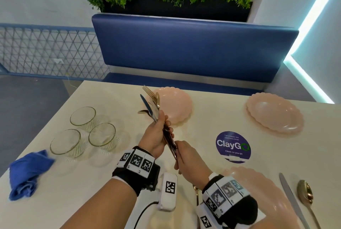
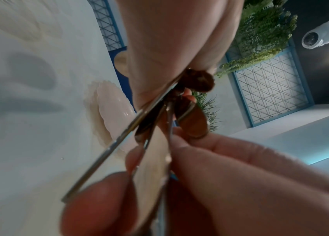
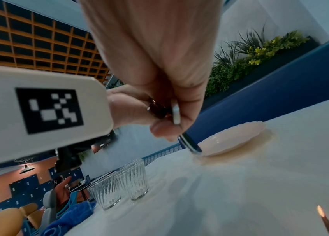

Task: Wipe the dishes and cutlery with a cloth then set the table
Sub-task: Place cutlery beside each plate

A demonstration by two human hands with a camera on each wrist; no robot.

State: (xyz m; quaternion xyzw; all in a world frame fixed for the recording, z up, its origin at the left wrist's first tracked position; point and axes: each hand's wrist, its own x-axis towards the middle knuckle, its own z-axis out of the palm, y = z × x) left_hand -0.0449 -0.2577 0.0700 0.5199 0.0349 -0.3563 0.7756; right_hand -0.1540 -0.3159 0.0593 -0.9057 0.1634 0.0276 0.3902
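White table [image 1: 114,188], blue bench behind. Head view: left hand [image 1: 156,136] is gripping a bundle of cutlery [image 1: 152,105], tips fanning over the far pink plate [image 1: 175,107]; right hand [image 1: 190,156] is pinching the handle ends. Blue cloth [image 1: 27,173] is lying aside, near three glasses [image 1: 83,134].

Left wrist view: right fingers [image 2: 220,151] are closing on one handle.

Right wrist view: knife handle [image 3: 189,144] is showing below the fingers.

Judgement: table-setting is under way; next comes drawing one piece free without loosening the rest.

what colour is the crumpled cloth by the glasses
Blue; the cloth shows best in the head view.
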